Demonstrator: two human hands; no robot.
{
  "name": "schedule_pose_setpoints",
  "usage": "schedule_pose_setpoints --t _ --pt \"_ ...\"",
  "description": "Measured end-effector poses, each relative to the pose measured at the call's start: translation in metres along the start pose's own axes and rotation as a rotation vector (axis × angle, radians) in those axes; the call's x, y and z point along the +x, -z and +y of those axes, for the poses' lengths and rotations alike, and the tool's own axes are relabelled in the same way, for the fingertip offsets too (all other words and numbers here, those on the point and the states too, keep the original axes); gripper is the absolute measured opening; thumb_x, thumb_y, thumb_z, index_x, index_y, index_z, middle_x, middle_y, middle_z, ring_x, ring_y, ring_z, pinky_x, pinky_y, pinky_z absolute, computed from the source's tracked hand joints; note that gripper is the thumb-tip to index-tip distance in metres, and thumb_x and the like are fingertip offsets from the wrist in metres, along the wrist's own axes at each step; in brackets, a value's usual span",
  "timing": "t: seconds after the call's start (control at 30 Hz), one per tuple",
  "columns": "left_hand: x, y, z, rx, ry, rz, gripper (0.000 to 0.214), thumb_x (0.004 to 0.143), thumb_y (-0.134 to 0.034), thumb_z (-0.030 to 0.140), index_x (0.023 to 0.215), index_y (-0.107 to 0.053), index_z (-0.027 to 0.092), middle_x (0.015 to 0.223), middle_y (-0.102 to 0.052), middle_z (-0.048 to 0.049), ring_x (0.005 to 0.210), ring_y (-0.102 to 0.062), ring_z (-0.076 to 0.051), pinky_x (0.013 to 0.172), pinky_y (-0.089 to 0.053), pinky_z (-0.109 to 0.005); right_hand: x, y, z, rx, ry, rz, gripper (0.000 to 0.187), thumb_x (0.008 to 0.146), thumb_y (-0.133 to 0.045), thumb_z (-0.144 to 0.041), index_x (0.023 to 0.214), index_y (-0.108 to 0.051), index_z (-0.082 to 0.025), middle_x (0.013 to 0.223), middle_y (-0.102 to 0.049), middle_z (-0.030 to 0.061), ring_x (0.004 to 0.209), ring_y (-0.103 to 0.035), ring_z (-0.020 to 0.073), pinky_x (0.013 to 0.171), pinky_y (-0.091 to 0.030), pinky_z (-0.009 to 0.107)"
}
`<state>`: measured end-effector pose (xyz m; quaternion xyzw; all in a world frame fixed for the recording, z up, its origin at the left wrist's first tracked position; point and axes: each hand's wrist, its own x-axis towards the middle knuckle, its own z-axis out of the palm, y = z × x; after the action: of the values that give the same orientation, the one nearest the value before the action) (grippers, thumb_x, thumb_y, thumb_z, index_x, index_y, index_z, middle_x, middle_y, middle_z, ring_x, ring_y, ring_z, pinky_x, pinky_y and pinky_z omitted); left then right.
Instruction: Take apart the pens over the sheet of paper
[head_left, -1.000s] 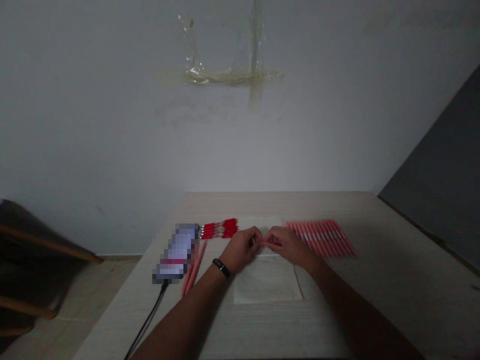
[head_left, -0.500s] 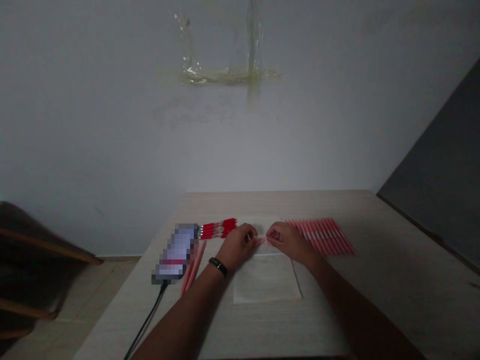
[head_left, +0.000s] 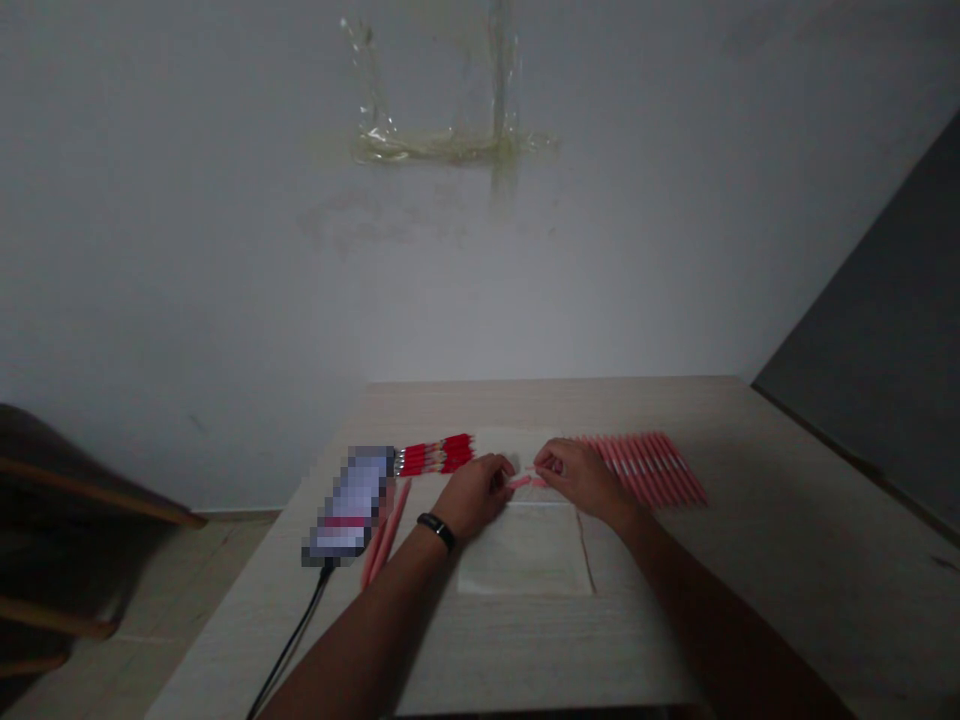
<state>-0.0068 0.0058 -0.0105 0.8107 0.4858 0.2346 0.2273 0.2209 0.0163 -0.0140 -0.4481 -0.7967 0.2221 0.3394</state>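
My left hand point(head_left: 474, 495), a dark band on its wrist, has curled fingers on a short pink pen piece point(head_left: 519, 483). Just to the right is my right hand point(head_left: 581, 472), with thumb and forefinger pinched on a thin pale piece point(head_left: 530, 468) too small to name. A second pink pen piece point(head_left: 538, 482) lies below its fingertips. Both hands are over a whitish, see-through sheet or pouch point(head_left: 521, 560) with a line across it. Close to my right hand is a row of pink pens point(head_left: 652, 468). Several red pens point(head_left: 431, 457) lie beyond my left hand.
A blurred-out phone point(head_left: 351, 500) with a black cable point(head_left: 296, 630) lies at the table's left. Two long pink sticks point(head_left: 388, 540) are beside it. A wall with old clear tape point(head_left: 435, 150) rises behind the table point(head_left: 450, 660). At lower left stands a dark chair point(head_left: 67, 530).
My hands have moved slightly apart, and two pink pieces now show between them. The whitish sheet appears shifted a little left and up in view.
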Motion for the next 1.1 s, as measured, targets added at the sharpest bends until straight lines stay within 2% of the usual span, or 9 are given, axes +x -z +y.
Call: schedule_pose_setpoints --t 0.2,0.6,0.67,0.83,1.1 --pt "0.0032 0.0036 0.0005 -0.044 0.009 0.035 0.028 0.081 -0.064 0.015 0.108 -0.070 0.016 0.091 -0.070 -0.0072 0.078 -0.061 -0.017 0.068 -0.045 -0.026 0.0000 0.0026 0.0009 -0.011 -0.027 0.037 0.003 0.087 -0.067 -0.021 0.086 -0.069 -0.020 0.081 -0.069 0.0016 0.075 -0.062 0.0154 0.068 -0.045 0.026" --pt "0.0029 0.0050 0.0030 -0.046 -0.082 0.058 0.027 0.083 -0.059 0.013 0.105 -0.072 0.018 0.094 -0.068 -0.0068 0.081 -0.060 -0.017 0.071 -0.046 -0.026 0.0010 0.0046 0.0023 -0.051 -0.022 0.054 0.005 0.088 -0.066 -0.022 0.086 -0.069 -0.019 0.081 -0.069 0.0024 0.074 -0.062 0.0157 0.068 -0.046 0.026" --pt "0.0026 0.0045 0.0030 -0.053 -0.089 0.053 0.026 0.083 -0.059 0.012 0.104 -0.072 0.019 0.095 -0.069 -0.0069 0.082 -0.061 -0.017 0.072 -0.046 -0.026 0.0005 0.0038 0.0014 -0.003 -0.004 0.027 0.006 0.089 -0.065 -0.021 0.091 -0.070 -0.020 0.086 -0.070 0.0033 0.078 -0.064 0.0163 0.071 -0.048 0.027" --pt "0.0022 0.0030 0.0030 -0.086 -0.084 0.055 0.022 0.084 -0.059 0.013 0.103 -0.070 0.018 0.096 -0.071 -0.0069 0.084 -0.062 -0.018 0.072 -0.046 -0.026 -0.0010 0.0024 -0.0025 0.096 0.027 -0.016 0.025 0.090 -0.061 -0.017 0.113 -0.069 -0.021 0.097 -0.072 0.0043 0.084 -0.065 0.0160 0.077 -0.050 0.028" --pt "0.0032 0.0064 0.0069 -0.181 -0.068 0.126 0.016 0.087 -0.062 0.022 0.102 -0.064 0.018 0.089 -0.071 -0.0043 0.078 -0.063 -0.016 0.068 -0.044 -0.026 -0.0012 0.0054 -0.0008 0.029 0.013 0.027 0.022 0.089 -0.060 -0.014 0.108 -0.069 -0.020 0.094 -0.070 0.0038 0.085 -0.065 0.0164 0.078 -0.050 0.029"
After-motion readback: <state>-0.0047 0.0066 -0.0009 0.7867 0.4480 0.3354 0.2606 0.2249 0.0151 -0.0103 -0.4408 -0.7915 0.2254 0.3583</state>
